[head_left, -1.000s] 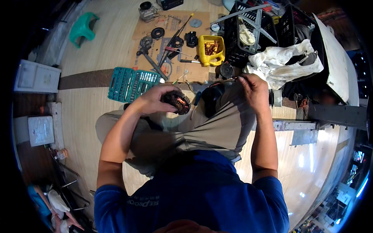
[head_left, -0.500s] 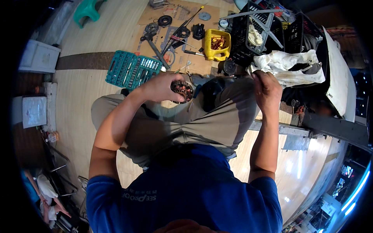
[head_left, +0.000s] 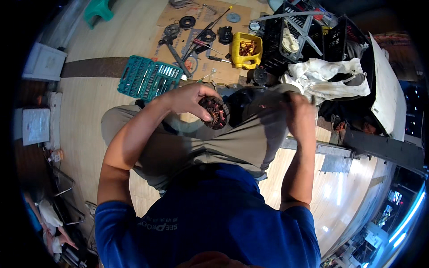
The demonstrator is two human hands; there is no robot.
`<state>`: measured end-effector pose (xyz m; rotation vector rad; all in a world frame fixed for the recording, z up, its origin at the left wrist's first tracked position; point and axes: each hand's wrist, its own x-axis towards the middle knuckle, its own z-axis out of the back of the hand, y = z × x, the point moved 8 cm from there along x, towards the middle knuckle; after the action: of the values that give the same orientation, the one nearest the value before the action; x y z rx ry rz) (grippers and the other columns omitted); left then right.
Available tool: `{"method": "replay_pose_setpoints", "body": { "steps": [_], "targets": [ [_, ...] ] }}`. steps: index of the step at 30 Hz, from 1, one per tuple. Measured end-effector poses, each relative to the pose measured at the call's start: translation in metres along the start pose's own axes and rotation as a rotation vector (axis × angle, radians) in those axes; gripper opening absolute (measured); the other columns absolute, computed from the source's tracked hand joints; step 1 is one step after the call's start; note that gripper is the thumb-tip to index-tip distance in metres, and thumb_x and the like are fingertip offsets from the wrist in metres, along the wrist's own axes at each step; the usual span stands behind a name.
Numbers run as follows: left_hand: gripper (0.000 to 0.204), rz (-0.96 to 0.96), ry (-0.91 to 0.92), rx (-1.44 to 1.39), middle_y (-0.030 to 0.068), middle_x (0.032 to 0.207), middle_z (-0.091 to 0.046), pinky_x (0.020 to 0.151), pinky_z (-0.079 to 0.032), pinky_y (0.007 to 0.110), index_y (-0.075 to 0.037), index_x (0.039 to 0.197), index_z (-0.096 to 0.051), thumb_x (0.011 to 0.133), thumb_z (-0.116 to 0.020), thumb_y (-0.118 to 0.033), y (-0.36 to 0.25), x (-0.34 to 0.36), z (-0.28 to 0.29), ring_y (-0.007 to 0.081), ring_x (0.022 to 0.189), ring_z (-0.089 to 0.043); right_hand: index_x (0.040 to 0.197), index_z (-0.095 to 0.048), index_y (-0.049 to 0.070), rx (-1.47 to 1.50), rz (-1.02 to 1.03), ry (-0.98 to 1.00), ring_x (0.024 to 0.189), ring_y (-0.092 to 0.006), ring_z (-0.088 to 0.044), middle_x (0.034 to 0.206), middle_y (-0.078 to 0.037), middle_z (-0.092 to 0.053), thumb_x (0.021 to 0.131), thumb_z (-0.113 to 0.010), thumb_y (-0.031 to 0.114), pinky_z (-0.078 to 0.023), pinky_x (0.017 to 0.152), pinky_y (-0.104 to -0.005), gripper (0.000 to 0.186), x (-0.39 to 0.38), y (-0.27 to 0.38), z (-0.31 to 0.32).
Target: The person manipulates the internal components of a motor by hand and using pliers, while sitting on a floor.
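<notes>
My left hand [head_left: 189, 99] grips a round, dark motor stator [head_left: 219, 117] with copper windings, held over my lap with its wound face turned up. The thumb presses on the winding face and the fingers wrap its far edge. Over my right knee, my right hand [head_left: 300, 111] is smeared by motion, its fingers bent downward. Something dark shows by its fingertips, but I cannot make out whether the hand holds it. The hand is close to a crumpled white cloth [head_left: 321, 73].
An open green socket set [head_left: 149, 80] lies beyond my left arm. Cardboard [head_left: 225, 75] bears tools and dark round parts. A yellow cut-open container [head_left: 235, 50] holds copper-coloured pieces. Black crates [head_left: 273, 53] stand at the right, and a green stool [head_left: 99, 12] at the far left.
My left hand has brought the stator slightly nearer and tilted its winding face up. My right hand has moved down and slightly left, away from the white cloth.
</notes>
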<state>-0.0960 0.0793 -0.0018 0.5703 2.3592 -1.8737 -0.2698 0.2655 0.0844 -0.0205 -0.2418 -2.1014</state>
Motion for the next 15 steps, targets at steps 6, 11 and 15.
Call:
{"method": "replay_pose_setpoints", "body": {
  "steps": [6, 11, 15],
  "targets": [
    [0.054, -0.068, 0.007, 0.143, 0.0067, 0.103, -0.068, 0.084, -0.05, 0.028, 0.002, 0.117, -0.06, 0.069, -0.081, -0.012, -0.013, 0.016, -0.015, 0.0119, 0.093, -0.062, 0.129, -0.051, 0.001, 0.252, 0.239, 0.274, 0.111, -0.0389, -0.055, 0.116, -0.021, -0.06, 0.079, -0.074, 0.026, -0.04, 0.099, -0.0474, 0.059, -0.001, 0.097, 0.001],
    [0.052, -0.104, -0.051, 0.322, 0.0045, 0.099, -0.067, 0.08, -0.049, 0.027, 0.0, 0.116, -0.061, 0.07, -0.081, -0.011, -0.012, 0.023, -0.019, 0.0101, 0.091, -0.06, 0.104, -0.061, -0.002, 0.444, 0.218, 0.328, 0.09, -0.041, -0.061, 0.096, -0.023, -0.063, 0.078, -0.074, 0.029, -0.049, 0.08, -0.045, 0.042, 0.006, 0.104, -0.025],
    [0.049, -0.148, -0.132, 0.016, 0.0043, 0.099, -0.066, 0.08, -0.049, 0.027, -0.001, 0.117, -0.058, 0.072, -0.079, -0.007, 0.003, 0.022, -0.012, 0.0102, 0.094, -0.06, 0.085, -0.062, -0.003, 0.632, 0.07, 0.363, 0.079, -0.0425, -0.06, 0.08, -0.025, -0.061, 0.078, -0.075, 0.025, -0.048, 0.068, -0.0472, 0.032, 0.012, 0.098, -0.037]
  ]
}}
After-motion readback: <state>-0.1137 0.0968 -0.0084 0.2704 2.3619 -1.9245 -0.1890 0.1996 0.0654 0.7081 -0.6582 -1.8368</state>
